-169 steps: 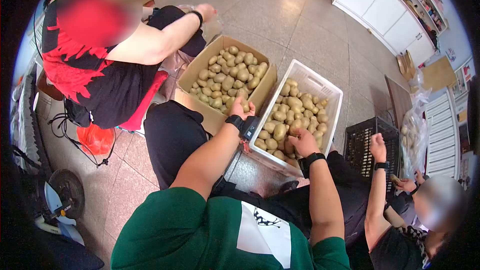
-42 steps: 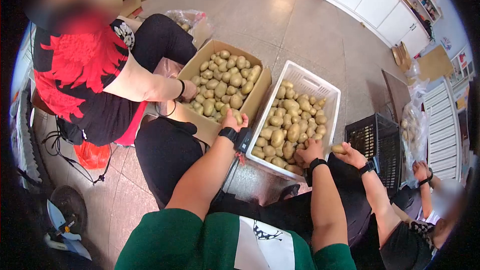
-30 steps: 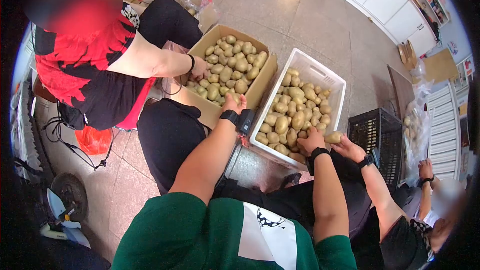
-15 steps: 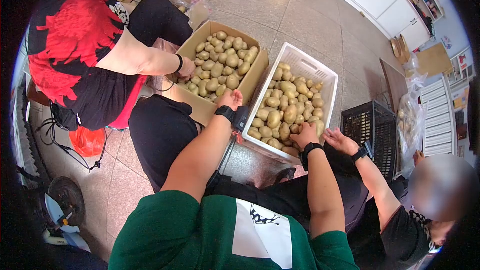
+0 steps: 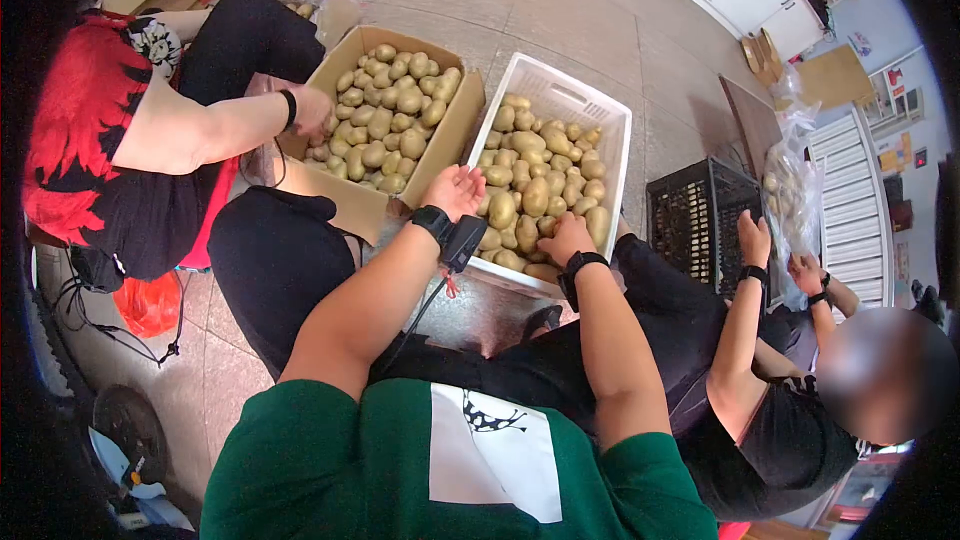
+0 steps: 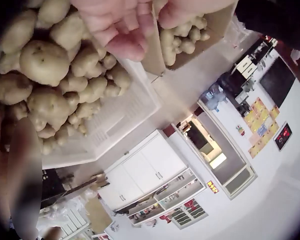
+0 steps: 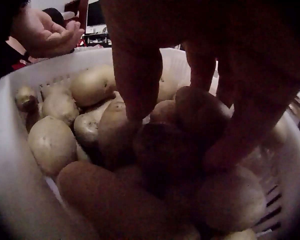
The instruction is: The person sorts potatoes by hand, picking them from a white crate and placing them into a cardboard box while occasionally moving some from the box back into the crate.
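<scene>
Left hand: your fingers loosely bent, near the left edge of the white crate.
Right hand: your fingers reach among near-end potatoes inside; too dark to tell whether they grip.

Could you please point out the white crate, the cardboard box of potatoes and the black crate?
White crate (image 5: 540,92), head view: inner far wall.
Cardboard box (image 5: 449,130), head view: wall beside the white crate.
Black crate (image 5: 681,223), head view: latticed side.

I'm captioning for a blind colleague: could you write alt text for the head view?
A person's right-hand grip is among potatoes in a white crate; the left-hand grip hovers, empty, near a cardboard box also holding potatoes. Another person reaches over that box's edge.
</scene>
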{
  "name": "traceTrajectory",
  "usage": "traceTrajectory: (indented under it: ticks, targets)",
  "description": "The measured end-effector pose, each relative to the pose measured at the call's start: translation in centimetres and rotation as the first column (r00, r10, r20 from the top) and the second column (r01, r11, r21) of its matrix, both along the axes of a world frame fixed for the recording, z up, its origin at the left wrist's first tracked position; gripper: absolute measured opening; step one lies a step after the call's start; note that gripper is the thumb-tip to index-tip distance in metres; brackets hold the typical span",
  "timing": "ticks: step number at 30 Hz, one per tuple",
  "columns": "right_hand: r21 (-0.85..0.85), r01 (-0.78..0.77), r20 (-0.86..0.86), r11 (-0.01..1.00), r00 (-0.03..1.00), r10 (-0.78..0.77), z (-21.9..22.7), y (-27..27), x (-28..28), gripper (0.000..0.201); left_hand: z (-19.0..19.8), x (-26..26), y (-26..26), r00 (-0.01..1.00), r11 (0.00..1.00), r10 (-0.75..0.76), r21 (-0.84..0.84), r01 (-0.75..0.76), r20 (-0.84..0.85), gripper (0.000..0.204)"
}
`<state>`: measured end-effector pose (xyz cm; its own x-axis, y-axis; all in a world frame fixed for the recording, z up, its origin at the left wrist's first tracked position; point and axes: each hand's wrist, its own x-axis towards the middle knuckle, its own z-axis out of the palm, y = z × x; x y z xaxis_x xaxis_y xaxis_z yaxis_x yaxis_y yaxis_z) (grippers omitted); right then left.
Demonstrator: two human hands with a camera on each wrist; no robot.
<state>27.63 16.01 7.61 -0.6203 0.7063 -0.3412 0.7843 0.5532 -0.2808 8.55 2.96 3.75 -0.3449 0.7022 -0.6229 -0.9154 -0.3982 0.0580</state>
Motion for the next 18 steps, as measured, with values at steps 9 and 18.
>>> traceTrajectory:
  ticks: [9, 18]
  targets:
    - [0.006, 0.041, 0.092, 0.999, 0.995, -0.041, 1.2, -1.4, -0.7, 0.060, 0.1, 0.3, -0.3, 0.997, 0.998, -0.038, -0.048, 0.035, -0.074, 0.015]
    - [-0.064, 0.005, 0.054, 0.998, 0.999, -0.002, 1.2, -1.0, -0.5, 0.065, 0.3, 0.7, -0.5, 0.994, 0.997, -0.054, -0.064, 0.048, -0.092, 0.012]
